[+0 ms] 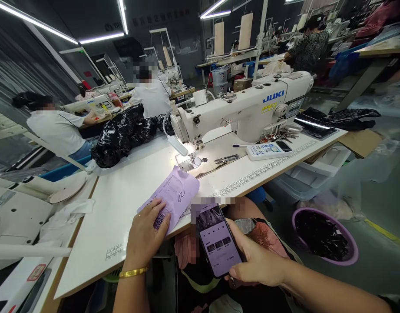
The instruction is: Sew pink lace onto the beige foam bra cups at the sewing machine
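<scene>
The left hand (147,234) is lying flat on a purple paper slip (172,195) at the near edge of the white desk (121,204), gripping nothing; the right hand (252,261) is gripping a phone (218,243) just right of the slip; the slip's long side is pointing up toward the sewing machine (245,108).

Dark walls; ceiling strip lights (40,24) lit. White desk (128,195) centre; rows of sewing stations far left. Grey floor (382,261) right, with a yellow line.

left hand (147,234) presses a purple slip (173,195) on the table (121,204); right hand (255,261) holds a phone (218,245).
</scene>
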`<state>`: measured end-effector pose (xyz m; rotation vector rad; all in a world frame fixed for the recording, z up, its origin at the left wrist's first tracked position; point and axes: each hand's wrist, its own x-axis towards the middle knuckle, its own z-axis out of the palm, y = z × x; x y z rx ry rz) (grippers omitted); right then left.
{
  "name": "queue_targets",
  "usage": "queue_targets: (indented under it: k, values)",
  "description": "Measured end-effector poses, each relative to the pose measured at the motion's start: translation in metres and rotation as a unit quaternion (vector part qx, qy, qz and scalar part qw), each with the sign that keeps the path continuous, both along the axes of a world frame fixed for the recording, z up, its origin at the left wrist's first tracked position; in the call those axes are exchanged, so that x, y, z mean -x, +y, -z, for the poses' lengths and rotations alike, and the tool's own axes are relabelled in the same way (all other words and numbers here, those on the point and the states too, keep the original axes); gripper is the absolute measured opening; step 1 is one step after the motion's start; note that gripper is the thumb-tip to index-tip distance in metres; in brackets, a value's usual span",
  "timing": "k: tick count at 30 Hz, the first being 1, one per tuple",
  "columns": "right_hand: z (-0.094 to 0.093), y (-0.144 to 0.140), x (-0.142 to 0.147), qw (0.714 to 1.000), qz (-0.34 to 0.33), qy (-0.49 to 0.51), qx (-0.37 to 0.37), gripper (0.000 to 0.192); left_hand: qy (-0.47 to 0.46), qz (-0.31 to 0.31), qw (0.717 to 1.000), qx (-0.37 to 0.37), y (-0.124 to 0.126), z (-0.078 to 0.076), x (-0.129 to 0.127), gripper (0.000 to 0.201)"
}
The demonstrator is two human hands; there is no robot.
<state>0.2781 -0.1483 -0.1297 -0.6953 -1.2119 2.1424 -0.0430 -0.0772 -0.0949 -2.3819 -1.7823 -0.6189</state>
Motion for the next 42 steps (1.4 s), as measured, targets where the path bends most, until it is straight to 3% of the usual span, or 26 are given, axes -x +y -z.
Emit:
queue_targets:
  k: [5,13,29,42]
  values:
    - [0.0031,0.0004,-0.0006,1.000,-0.022,0.000,-0.017,0.118,0.005,0.000,1.000,-0.003,-0.0005,0.0010,-0.0001,0.045]
    - [0.0082,-0.0031,0.0019,0.999,0.001,-0.002,-0.039,0.115,-0.001,0.003,1.000,-0.008,-0.0007,0.0009,-0.0004,0.046]
    - [0.0007,-0.0025,0.0038,0.999,-0.012,-0.008,-0.035,0.115,-0.007,-0.001,1.000,-0.008,-0.0012,0.0010,-0.0001,0.044]
    - [0.0076,-0.0035,0.0066,0.999,-0.012,0.021,-0.048,0.114,-0.003,-0.003,1.000,-0.005,-0.0017,0.0010,-0.0010,0.045]
